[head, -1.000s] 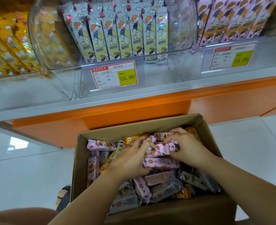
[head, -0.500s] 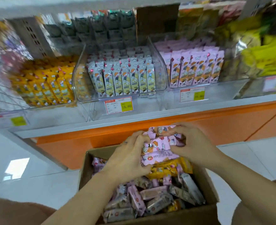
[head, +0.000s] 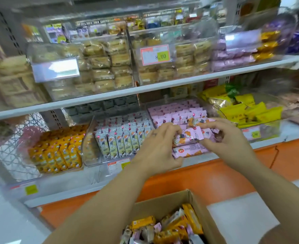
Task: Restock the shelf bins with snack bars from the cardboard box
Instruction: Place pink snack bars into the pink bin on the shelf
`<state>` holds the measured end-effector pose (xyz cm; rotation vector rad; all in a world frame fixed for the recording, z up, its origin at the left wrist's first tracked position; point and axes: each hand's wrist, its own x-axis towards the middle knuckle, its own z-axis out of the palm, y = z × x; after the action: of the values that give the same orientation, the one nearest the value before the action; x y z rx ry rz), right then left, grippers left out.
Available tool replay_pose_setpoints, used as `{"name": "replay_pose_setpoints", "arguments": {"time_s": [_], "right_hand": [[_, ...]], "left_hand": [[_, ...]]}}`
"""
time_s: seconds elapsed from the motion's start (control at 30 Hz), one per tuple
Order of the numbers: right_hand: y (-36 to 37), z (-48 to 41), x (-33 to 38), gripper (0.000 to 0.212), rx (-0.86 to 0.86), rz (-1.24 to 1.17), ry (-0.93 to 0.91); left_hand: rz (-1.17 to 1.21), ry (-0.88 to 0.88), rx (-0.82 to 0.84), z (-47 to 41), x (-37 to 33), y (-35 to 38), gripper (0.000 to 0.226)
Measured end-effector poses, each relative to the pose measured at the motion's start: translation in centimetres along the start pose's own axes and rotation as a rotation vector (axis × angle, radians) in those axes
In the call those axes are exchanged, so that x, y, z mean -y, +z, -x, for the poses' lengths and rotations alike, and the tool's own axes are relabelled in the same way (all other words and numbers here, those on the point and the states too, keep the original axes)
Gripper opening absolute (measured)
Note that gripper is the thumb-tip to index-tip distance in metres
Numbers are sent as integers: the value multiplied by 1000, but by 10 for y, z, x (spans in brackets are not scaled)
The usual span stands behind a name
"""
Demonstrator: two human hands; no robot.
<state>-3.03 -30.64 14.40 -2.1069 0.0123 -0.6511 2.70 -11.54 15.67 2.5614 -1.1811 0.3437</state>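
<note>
Before store shelves (head: 110, 97), my left hand (head: 155, 148) and right hand (head: 228, 140) pinch a stack of pink snack bars (head: 189, 138) by its ends; light, slick wrappers, likely to slip.

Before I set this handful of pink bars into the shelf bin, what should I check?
1. Hold: left hand and right hand both pinch the pink bars between them: ok.
2. Right bin: the pink bin sits just behind the bundle: ok.
3. Room at that bin's front: hidden by hands and bundle: cannot tell.
4. Orientation: held bars lie sideways, while the bin's bars stand upright: not ok.
5. Stock left: cardboard box holds more bars: ok.
</note>
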Motion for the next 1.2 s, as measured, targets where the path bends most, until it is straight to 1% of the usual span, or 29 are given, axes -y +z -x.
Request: {"name": "replay_pose_setpoints", "arguments": {"time_s": [0.13, 0.27, 0.37, 0.43, 0.53, 0.67, 0.77, 0.87, 0.93, 1.03, 1.07, 1.13, 1.2], "right_hand": [[0, -26, -24, 29, -156, -58, 62], [9, -57, -48, 25, -267, -121, 112], [19, -81, -64, 25, -288, -132, 156], [24, -98, -75, 27, -302, -131, 159], [34, -125, -86, 24, -300, -129, 158], [51, -158, -95, 23, -309, -181, 147], [64, -174, -107, 24, -312, -175, 154], [71, -185, -118, 30, -276, -139, 205], [71, -187, -121, 38, -250, -122, 253], [68, -185, -118, 40, -264, -93, 252], [67, -183, -117, 40, -268, -67, 251], [64, -181, -114, 42, -276, -8, 249], [62, -181, -113, 41, -283, 14, 229]], "left_hand": [[-56, 5, -10, -45, 9, 12, 64], [-71, -42, -69, -82, 24, 31, 58], [-133, -125, -55, -107, 34, 44, 60], [-185, -161, -70, -121, 42, 52, 63], [-227, -213, -94, -144, 57, 59, 66], [-285, -325, -44, -175, 74, 60, 72], [-266, -348, -51, -191, 86, 65, 79], [-250, -377, -38, -200, 102, 73, 76], [-240, -428, 32, -201, 107, 76, 75], [-319, -476, 106, -199, 104, 75, 70], [-361, -489, 91, -197, 100, 73, 64], [-416, -480, 42, -194, 93, 67, 46], [-392, -445, 22, -190, 88, 62, 36]]}}
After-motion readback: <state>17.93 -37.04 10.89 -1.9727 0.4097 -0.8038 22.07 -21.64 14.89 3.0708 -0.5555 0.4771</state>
